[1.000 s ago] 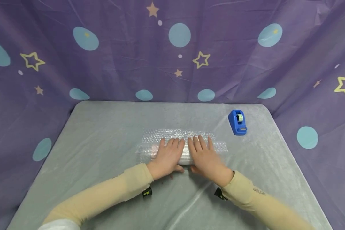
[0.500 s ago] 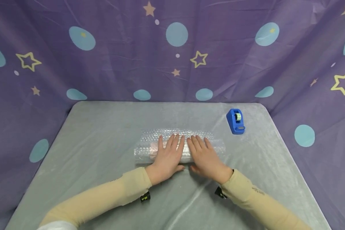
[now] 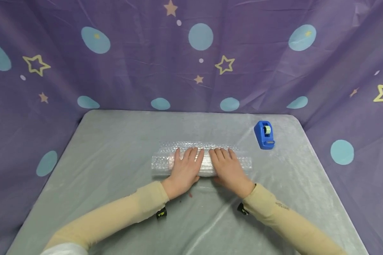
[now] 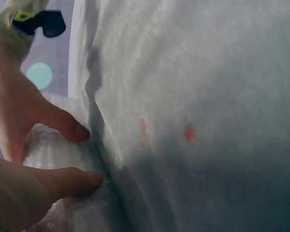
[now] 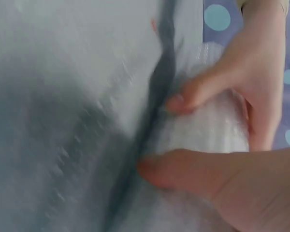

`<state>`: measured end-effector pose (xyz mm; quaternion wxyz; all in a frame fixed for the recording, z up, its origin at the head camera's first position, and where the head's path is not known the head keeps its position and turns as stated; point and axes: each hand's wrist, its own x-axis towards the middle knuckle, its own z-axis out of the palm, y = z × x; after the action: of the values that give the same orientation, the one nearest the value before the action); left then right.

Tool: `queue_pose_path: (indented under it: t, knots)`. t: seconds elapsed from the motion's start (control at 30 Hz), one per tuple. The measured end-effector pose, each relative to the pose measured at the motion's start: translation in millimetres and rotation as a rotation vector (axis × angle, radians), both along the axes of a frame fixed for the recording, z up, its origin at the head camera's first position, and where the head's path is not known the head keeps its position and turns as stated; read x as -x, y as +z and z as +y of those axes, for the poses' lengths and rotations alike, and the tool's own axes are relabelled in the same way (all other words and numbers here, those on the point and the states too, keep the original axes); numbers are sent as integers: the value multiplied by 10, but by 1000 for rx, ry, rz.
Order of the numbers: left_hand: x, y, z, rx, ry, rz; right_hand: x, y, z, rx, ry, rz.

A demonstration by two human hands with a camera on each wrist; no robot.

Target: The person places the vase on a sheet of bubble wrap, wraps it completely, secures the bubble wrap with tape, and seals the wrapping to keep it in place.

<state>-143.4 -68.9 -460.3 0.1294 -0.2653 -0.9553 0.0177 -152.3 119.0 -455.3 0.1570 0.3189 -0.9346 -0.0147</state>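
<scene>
A clear bubble wrap roll (image 3: 206,166) lies crosswise on the grey cloth, with something pinkish showing inside near its left part. My left hand (image 3: 183,173) holds the roll left of its middle, fingers over the top and thumb along the near side. Beside it, my right hand (image 3: 231,173) grips the roll the same way. In the left wrist view both thumbs press close to the roll's lower near edge, where the bubble wrap (image 4: 48,145) meets the cloth. The right wrist view shows the left hand (image 5: 253,72) arched across the wrap. The far fingertips are partly hidden.
A flatter bubble wrap flap (image 3: 198,145) extends behind the roll. Toward the back right stands a blue tape dispenser (image 3: 265,135). Grey cloth (image 3: 121,141) covers the table, with small red marks (image 4: 190,133) near the hands. A purple patterned curtain (image 3: 131,71) surrounds the far sides.
Both thumbs, earlier stretched out in front of the roll, are now tucked against its near side. The roll and hands have shifted slightly away from the body.
</scene>
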Motion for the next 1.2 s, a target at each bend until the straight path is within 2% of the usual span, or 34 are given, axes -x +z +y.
queue_pose_path:
  t: [0.1, 0.2, 0.4, 0.57, 0.77, 0.87, 1.03, 1.2]
  knots:
    - [30, -13, -15, -21, -12, 11, -3, -29, -10, 7, -15, 41]
    - [24, 7, -27, -27, -18, 6, -10, -38, -13, 14, -23, 39]
    - [-86, 89, -42, -21, -34, -49, -87, -8, 0, -2, -15, -35]
    - [-196, 92, -42, 17, -19, -77, -159, 29, 4, -9, 1, -97]
    - [-288, 64, 16, 40, -28, 4, -71, 89, 13, -21, 26, -156]
    - [-294, 29, 52, 82, -23, 34, -4, 129, 25, -26, 48, -214]
    - [-233, -13, 88, 125, -9, 20, 84, 192, 34, -58, 39, -336]
    - [-168, 4, 86, 121, -10, -4, 143, 213, 41, -93, 22, -375]
